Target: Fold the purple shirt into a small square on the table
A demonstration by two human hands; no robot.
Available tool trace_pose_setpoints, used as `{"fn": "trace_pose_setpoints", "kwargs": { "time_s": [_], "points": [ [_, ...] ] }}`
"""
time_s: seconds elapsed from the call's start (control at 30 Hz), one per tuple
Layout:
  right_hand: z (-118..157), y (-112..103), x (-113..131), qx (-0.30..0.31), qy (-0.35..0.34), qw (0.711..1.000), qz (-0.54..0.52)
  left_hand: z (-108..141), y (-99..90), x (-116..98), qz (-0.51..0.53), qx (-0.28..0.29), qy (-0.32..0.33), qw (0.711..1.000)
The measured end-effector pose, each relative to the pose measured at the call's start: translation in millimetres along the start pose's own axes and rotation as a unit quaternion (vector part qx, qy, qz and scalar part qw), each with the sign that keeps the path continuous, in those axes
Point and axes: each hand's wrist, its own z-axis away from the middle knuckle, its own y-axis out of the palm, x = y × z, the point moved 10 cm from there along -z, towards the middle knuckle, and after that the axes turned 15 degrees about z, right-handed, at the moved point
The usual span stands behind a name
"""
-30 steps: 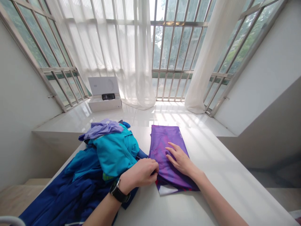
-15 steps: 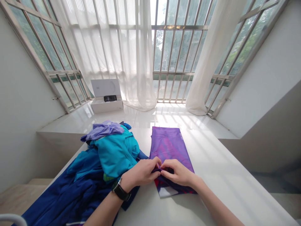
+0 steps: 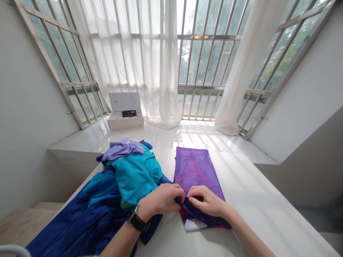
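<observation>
One left hand (image 3: 160, 201), one right hand (image 3: 207, 201), one purple garment (image 3: 195, 169).

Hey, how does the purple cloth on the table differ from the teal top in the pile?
The purple cloth lies flat and squared, while the teal top sits crumpled on a heap. The purple cloth has a printed pattern; the teal top looks plain. Both are on the same white table.

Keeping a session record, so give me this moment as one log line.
left hand: gripping purple cloth | right hand: gripping it too | nearby: blue clothes pile
</observation>
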Motion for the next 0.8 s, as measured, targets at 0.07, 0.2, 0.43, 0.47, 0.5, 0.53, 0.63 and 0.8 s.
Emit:
{"fn": "trace_pose_setpoints", "kwargs": {
  "time_s": [0.07,0.2,0.43,0.47,0.5,0.53,0.63,0.8],
  "points": [
    [0,1,2,0.000,-0.007,1.000,-0.003,0,-1.1,-1,-0.012,-0.007,-0.001,1.000],
    [1,0,3,-0.002,-0.012,1.000,-0.014,0,-0.7,1,-0.041,-0.013,-0.015,0.999],
    [0,-1,8,0.006,-0.017,1.000,-0.003,-2,1.6,0,-0.081,-0.010,-0.004,0.997],
    [1,-1,9,0.007,-0.017,1.000,-0.002,-2,1.3,-1,-0.078,-0.013,0.002,0.997],
    [1,-1,9,0.009,-0.017,1.000,-0.002,-2,1.0,-2,-0.073,-0.015,0.006,0.997],
    [2,-2,10,0.013,-0.016,1.000,0.000,-2,0.7,-2,-0.067,-0.018,0.008,0.998],
    [5,-2,14,0.018,-0.016,1.000,0.019,-2,0.4,0,-0.055,-0.028,0.001,0.998],
    [6,2,19,0.012,0.000,0.997,0.077,-7,-1.6,5,-0.073,-0.074,-0.015,0.994]
  ]
}}
